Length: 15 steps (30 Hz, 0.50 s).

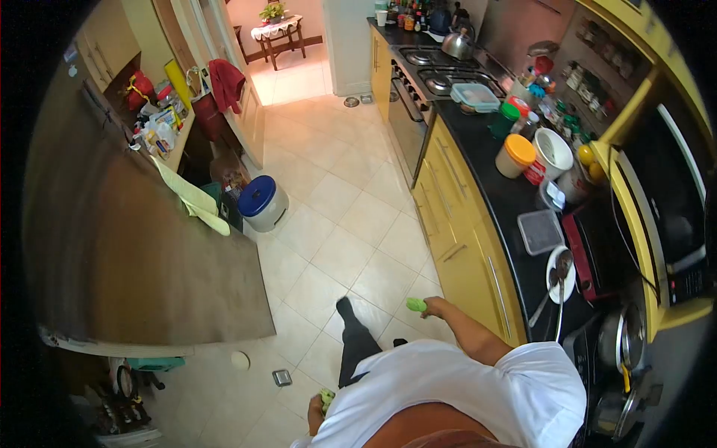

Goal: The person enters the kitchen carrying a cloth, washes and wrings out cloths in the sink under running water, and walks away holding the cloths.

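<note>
My right hand point(435, 308) is out over the floor tiles beside the yellow cabinets. Its fingers are closed around a small light-green thing point(416, 305), whose kind I cannot make out. Low in the view, by my white shirt, my left hand point(315, 413) grips a bumpy pale-green thing point(326, 400), partly hidden by the hand and shirt. My dark-clothed leg point(351, 332) is stretched forward on the tiles between them.
A dark counter point(478, 164) over yellow cabinets point(463, 246) runs along the right, carrying jars, a plate point(561, 274) and a stove point(441, 71). At left stand a large fridge point(164, 254) and a blue-lidded bin point(261, 205). Small metal dishes point(281, 378) lie on the floor.
</note>
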Motion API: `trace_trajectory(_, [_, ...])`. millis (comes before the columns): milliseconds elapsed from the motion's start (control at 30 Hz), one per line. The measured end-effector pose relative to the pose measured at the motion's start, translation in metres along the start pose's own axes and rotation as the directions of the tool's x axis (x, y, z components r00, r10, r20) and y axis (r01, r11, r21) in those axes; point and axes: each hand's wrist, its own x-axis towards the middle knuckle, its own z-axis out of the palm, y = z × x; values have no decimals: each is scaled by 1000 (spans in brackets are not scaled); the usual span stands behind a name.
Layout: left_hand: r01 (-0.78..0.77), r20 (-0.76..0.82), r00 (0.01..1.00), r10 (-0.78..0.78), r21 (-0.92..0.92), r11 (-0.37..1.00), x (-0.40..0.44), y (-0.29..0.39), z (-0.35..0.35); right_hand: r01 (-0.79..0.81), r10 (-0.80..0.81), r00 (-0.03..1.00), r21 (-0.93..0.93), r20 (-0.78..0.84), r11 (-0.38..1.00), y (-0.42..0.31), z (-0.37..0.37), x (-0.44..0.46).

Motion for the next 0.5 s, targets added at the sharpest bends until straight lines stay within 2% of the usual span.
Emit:
trace_trajectory(100, [15,44,999,-13,-54,998,24,9,-28,-33,34,999,171,-3,985,-29,-48,48])
trace_trajectory(200, [34,72,997,-21,-170,985,74,24,-78,11,21,966,123,-258,992,-41,-83,85])
trace_trajectory(267, [58,112,994,-17,-370,927,140,42,-123,-112,117,993,339,8,934,-45,-124,100])
trace_trajectory(333, [77,100,995,-27,-535,841,216,101,-179,-176,173,984,375,42,910,-20,-128,150])
trace_trajectory(400, [99,-183,970,-158,-294,951,298,161,-233,-197,263,953,351,-149,915,-25,-152,170])
trace_trajectory(433, [81,-349,929,-118,-118,990,337,192,-259,-201,272,953,395,-134,896,-29,-167,178])
trace_trajectory(467, [107,-279,954,-107,-14,994,361,236,-287,-207,283,952,439,-115,874,-34,-183,184])
trace_trajectory(500, [28,-566,816,120,246,969,407,266,-299,-212,292,951,483,-97,850,-39,-199,192])
